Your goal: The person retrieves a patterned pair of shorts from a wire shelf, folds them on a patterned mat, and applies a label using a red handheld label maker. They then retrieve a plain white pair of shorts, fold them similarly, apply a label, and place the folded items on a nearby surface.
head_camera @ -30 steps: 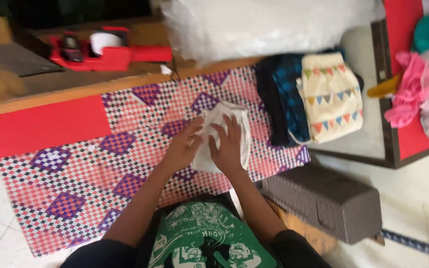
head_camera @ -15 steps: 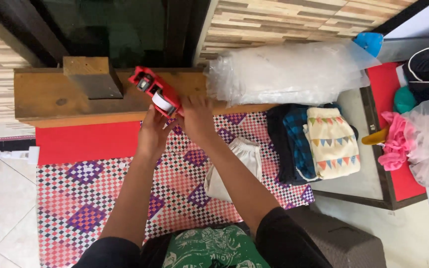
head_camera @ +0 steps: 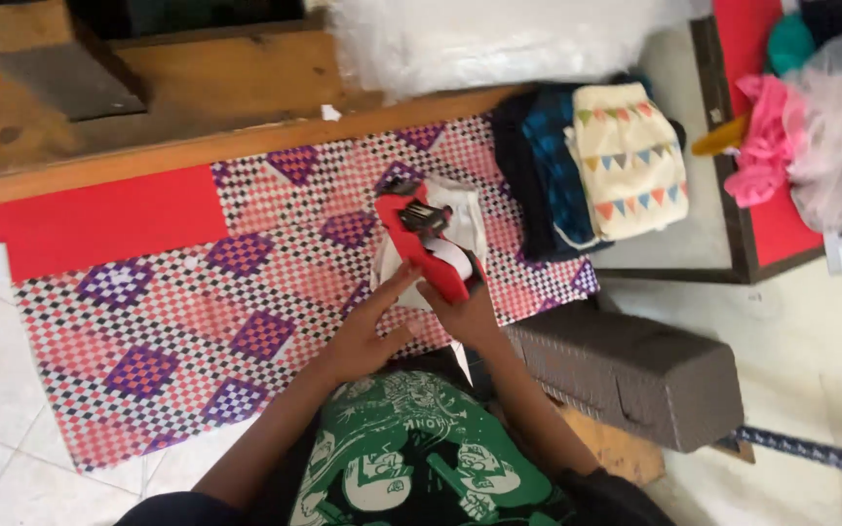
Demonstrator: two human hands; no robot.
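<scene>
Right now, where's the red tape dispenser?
Head view, centre: the red tape dispenser is in the right hand, over the white packet on the checkered mat; the left hand touches its lower end.

Tape dispenser (head_camera: 421, 244): red body, white tape roll, dark metal teeth. Packet (head_camera: 460, 209) beneath it: white. Mat (head_camera: 197, 302): red, white and black small checks with purple chequered diamonds; plain red band along its upper left edge. Folded cloth (head_camera: 628, 161): cream with rows of small triangles in red, blue and yellow. Cloth under it (head_camera: 538, 170): dark blue and black. Box (head_camera: 626, 375): grey-brown. Shirt (head_camera: 421, 468): green, white print.
</scene>
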